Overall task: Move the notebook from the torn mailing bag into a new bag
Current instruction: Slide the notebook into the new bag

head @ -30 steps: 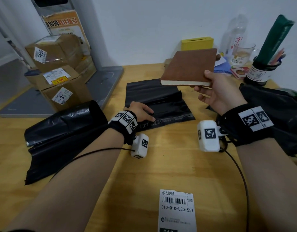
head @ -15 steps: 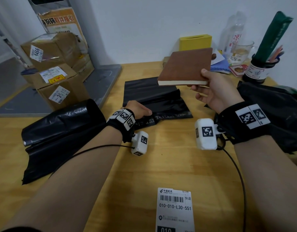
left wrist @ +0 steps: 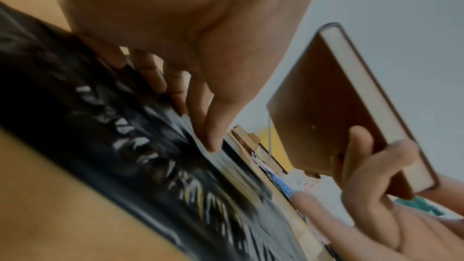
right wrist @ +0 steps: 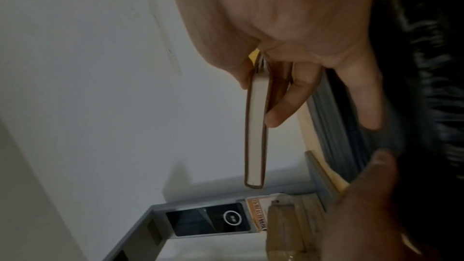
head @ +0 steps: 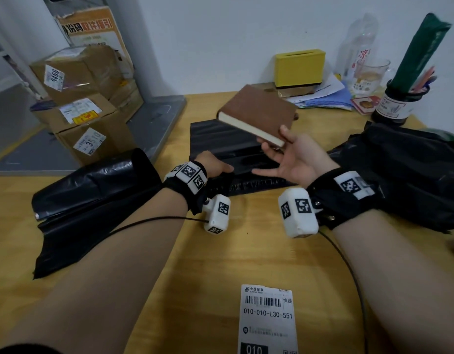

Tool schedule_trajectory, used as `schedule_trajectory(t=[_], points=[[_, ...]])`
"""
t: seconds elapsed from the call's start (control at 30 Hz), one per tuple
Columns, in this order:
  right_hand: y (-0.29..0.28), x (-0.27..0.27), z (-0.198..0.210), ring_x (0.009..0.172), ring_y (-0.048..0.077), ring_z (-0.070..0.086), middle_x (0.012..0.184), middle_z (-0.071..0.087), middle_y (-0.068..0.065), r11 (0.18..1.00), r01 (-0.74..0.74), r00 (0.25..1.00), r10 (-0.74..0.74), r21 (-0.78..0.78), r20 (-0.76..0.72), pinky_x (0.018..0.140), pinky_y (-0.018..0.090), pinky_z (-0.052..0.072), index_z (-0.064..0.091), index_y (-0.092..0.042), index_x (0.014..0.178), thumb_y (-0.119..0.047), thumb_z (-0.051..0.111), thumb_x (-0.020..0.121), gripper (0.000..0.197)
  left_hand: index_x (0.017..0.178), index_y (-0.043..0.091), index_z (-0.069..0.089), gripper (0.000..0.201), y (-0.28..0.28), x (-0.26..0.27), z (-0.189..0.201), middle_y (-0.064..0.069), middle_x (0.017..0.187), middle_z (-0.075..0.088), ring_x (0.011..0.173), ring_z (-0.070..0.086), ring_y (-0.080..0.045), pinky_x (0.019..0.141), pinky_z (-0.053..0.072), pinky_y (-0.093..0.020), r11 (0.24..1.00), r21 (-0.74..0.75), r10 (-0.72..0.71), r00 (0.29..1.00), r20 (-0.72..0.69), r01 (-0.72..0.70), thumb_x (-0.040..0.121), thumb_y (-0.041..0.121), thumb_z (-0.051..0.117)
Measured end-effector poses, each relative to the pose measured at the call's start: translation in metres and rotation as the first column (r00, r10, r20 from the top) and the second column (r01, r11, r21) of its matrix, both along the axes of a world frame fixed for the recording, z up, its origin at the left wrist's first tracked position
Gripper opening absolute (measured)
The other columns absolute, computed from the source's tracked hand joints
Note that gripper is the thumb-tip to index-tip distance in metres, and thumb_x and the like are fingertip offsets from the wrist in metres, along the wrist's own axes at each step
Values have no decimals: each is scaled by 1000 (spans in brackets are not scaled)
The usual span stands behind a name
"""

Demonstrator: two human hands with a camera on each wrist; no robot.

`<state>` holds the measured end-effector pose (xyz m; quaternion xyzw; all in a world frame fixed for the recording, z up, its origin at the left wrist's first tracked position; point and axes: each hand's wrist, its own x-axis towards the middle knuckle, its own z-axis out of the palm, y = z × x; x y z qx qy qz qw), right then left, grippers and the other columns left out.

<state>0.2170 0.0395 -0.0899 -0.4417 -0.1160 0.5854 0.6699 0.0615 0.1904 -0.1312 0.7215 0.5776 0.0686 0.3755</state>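
A brown notebook (head: 259, 112) with cream page edges hangs in the air above a flat black mailing bag (head: 220, 143) in the middle of the table. My right hand (head: 287, 154) pinches the notebook's near corner, thumb on top and fingers beneath; the wrist views show the notebook (left wrist: 339, 106) (right wrist: 254, 132) edge-on in that grip. My left hand (head: 213, 166) lies on the bag's near edge, its fingertips (left wrist: 211, 142) on the black plastic by the printed strip. Whether they pinch the plastic I cannot tell. A crumpled black bag (head: 410, 172) lies at the right.
Another black bag (head: 88, 200) lies folded at the left. A shipping label (head: 268, 320) sits at the table's near edge. Cardboard parcels (head: 88, 103) stack at the far left. A yellow box (head: 300, 66), papers, a glass, a bottle and a pen holder (head: 399, 103) line the back.
My right hand has swung the notebook left and down, so it now tilts over the flat bag. The left hand has stayed on the bag's near edge.
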Motion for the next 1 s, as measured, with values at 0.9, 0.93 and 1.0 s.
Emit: schedule_trajectory(t=[0.9, 0.93, 1.0], points=[[9, -4, -32, 58, 14, 64, 93, 71, 7, 992, 6, 994, 8, -125, 113, 84, 55, 56, 60, -14, 129, -37, 48, 107, 34, 88, 33, 80, 30, 2, 8, -8, -3, 122, 68, 112, 60, -14, 96, 51, -28, 991, 7, -130, 992, -1, 130, 62, 43, 91], [8, -4, -30, 59, 14, 64, 93, 71, 6, 992, 1, 993, 14, -127, 117, 84, 56, 56, 61, -15, 125, -37, 48, 107, 32, 96, 26, 80, 40, 2, 8, -7, -3, 118, 69, 102, 64, -12, 86, 54, -24, 994, -14, -110, 994, 17, 110, 61, 41, 92], [7, -5, -28, 61, 15, 63, 94, 70, 6, 991, 2, 993, 14, -133, 121, 84, 56, 56, 62, -16, 119, -37, 47, 107, 28, 105, 20, 78, 64, 2, 8, -7, -2, 113, 72, 96, 67, -13, 87, 56, -27, 995, -19, -94, 995, 28, 95, 49, 47, 92]])
